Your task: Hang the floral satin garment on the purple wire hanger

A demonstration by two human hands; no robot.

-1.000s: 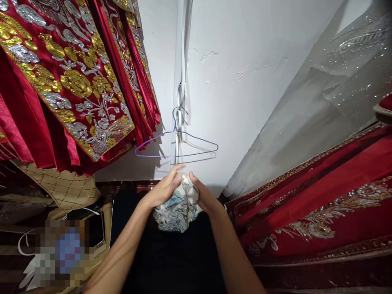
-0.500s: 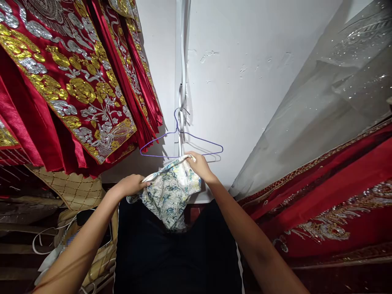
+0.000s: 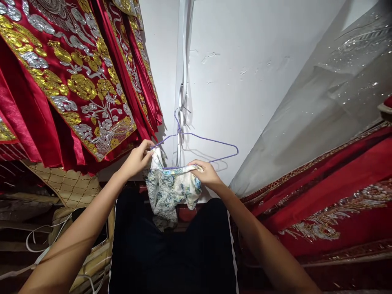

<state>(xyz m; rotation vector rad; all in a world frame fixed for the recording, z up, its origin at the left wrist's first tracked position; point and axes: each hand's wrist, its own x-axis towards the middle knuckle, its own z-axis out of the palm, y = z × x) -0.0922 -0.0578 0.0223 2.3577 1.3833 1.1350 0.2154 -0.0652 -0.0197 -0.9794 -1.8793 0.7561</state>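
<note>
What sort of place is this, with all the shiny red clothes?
Perhaps a costume store or dressing room: an embroidered red costume hangs at left, beaded red cloth at right, and a purple hanger between them.

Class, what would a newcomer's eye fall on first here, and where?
The red garment with gold and silver embroidery, hanging at upper left, is most striking. At centre, the left hand and right hand hold a patterned cloth at a purple hanger.

Patterned garment (image 3: 170, 192), earlier a bundle below the purple hanger (image 3: 211, 139), now over the hanger's left end.
</note>
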